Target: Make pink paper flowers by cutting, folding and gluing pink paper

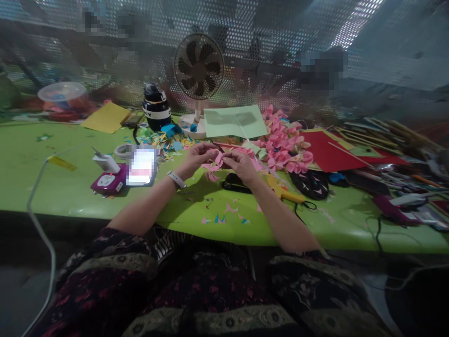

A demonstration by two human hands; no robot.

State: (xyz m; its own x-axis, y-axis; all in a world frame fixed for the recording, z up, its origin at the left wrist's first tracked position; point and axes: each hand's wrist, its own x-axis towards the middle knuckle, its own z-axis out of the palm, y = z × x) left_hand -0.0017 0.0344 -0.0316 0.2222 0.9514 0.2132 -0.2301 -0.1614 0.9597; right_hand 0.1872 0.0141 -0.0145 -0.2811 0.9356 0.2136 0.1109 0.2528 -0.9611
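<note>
Between my two hands, above the green tabletop, is a small pink paper petal piece (219, 160). My left hand (196, 158) pinches it from the left, a white band on that wrist. From the right, my right hand (241, 166) grips it between thumb and fingertips. Loose pink paper pieces (211, 172) lie just below the left fingers. Under my right hand rests a black stapler-like tool (236, 183), partly covered. A yellow glue gun (286, 193) lies right of my right forearm. Beyond my right hand is a heap of pink paper flowers (280, 140).
A small fan (199, 68) and a black bottle (156, 107) stand at the back. Left of my hands are a lit phone (141, 167) and a purple power socket (109, 182). Red paper (329, 152) lies right. Paper scraps (229, 208) dot the green table (63, 192); a cable hangs over its left edge.
</note>
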